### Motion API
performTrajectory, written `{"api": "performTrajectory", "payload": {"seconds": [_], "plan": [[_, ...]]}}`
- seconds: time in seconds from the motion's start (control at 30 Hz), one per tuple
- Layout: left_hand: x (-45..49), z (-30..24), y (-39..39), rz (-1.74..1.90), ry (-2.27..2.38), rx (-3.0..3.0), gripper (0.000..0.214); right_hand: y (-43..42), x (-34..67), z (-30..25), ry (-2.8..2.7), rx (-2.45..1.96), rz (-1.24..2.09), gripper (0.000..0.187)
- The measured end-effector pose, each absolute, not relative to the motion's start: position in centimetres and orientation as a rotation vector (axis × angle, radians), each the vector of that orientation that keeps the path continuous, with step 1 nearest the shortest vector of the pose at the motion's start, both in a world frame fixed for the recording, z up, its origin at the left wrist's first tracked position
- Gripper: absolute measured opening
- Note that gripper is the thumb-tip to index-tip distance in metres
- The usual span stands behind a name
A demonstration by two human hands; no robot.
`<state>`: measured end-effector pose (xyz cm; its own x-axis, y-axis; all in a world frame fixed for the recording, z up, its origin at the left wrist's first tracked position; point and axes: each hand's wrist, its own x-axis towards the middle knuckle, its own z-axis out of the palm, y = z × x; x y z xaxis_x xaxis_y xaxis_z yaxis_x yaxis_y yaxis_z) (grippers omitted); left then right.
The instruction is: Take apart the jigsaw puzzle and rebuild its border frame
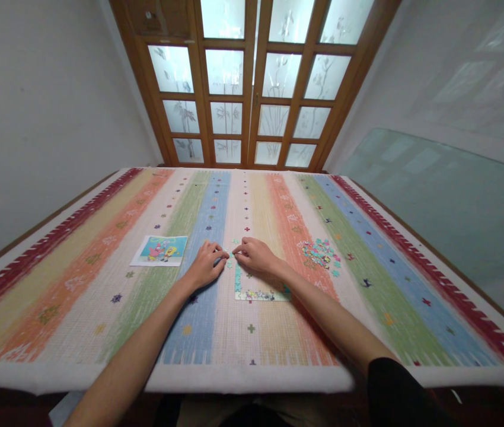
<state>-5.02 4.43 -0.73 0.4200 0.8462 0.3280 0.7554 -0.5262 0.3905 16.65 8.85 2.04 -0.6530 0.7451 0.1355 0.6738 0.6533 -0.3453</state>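
Observation:
My left hand (205, 265) and my right hand (255, 255) lie on the striped cloth with fingertips almost touching, both pinched around small teal jigsaw pieces (230, 254) at the top of a partly assembled puzzle (258, 290). The puzzle's left and bottom edges are built; my right wrist covers part of it. A pile of loose puzzle pieces (322, 253) lies to the right of my right hand. A cartoon reference picture (161, 249) lies flat to the left of my left hand.
The striped woven tablecloth (101, 296) covers the whole table. A sheet of glass (456, 207) leans against the right wall. Wooden doors with frosted panes (252, 89) stand beyond the far edge.

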Motion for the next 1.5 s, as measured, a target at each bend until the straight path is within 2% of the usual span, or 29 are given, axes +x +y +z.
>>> {"api": "performTrajectory", "payload": {"seconds": [0.3, 0.5, 0.73, 1.13, 1.5], "plan": [[-4.9, -0.4, 4.4, 0.818, 1.467, 2.476, 0.028, 8.7, 16.4, 1.7, -2.54, -1.307, 0.339, 0.028], [-6.2, -0.1, 4.7, 0.798, 1.511, 2.465, 0.031, 9.1, 16.6, 1.7, -2.55, -1.273, 0.37, 0.019], [-6.1, 0.0, 4.5, 0.769, 1.494, 2.485, 0.03, 9.7, 19.0, 1.6, -2.566, -1.2, 0.445, 0.031], [-4.9, 0.1, 3.5, 0.77, 1.334, 2.52, 0.02, 9.5, 19.7, 0.5, -2.485, -1.159, 0.48, 0.007], [-4.0, 0.3, 3.1, 0.683, 1.258, 2.535, 0.021, 7.3, 20.3, 1.2, -2.502, -1.022, 0.595, 0.006]]}}
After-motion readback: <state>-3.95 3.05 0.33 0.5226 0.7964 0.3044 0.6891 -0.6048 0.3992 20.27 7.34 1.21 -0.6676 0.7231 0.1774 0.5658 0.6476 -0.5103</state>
